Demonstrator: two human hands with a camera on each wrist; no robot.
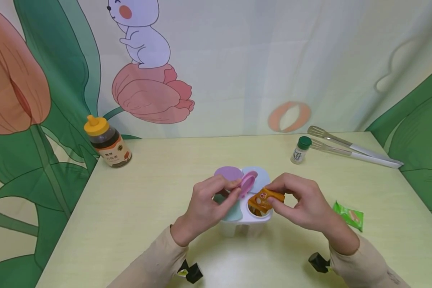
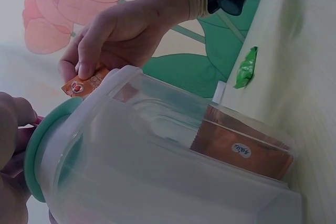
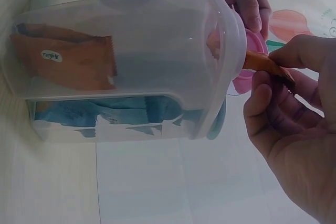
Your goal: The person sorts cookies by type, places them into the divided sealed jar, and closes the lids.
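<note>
While pink lid (image 1: 247, 185) is pinched up by L hand (image 1: 209, 201), orange packet (image 1: 262, 200) is pinched by R hand (image 1: 305, 203) at container's (image 3: 157, 51) open mouth, prob. mid-transfer (in/out unclear), w/ lid prob. to be kept clear next.

Bottle (image 1: 109, 145), shaker (image 1: 300, 151), brown packet (image 2: 220, 145) labels (image 2: 241, 150) — all illegible

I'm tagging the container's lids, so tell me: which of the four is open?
The pink lid, held tilted up by the left hand; the purple lid, blue lid and green lid lie flat.
</note>
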